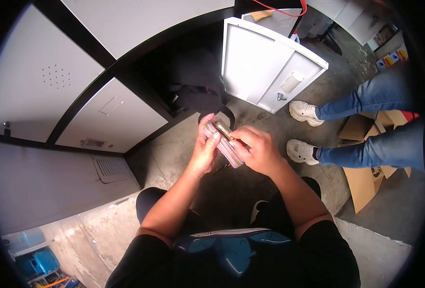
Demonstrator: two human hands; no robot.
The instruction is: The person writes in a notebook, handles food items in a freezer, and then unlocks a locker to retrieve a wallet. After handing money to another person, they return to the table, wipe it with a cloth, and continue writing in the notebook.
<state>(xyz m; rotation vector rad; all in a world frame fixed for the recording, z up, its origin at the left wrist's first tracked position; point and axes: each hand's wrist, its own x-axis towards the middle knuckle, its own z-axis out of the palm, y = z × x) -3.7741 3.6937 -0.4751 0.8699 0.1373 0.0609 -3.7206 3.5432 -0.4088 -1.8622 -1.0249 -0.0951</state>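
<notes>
In the middle of the view, a small flat purse [229, 154] with pink, white and gold stripes is held at a slant above the floor. My left hand [205, 152] grips it from the left, thumb laid across its upper face. From the right, my right hand [256, 148] closes on the purse's edge, its fingers pinched at a shiny gold-coloured strip [224, 130] along the top. The right palm hides part of the lower end. Just beyond the hands, a black bag [200, 98] sits in the mouth of a bottom locker.
The locker door [260, 62] stands swung out ahead, with a latch on its inner face. Closed grey lockers [109, 108] line the left. A person in jeans [366, 98] stands at right beside cardboard boxes [361, 185]. A blue container [44, 260] is at lower left.
</notes>
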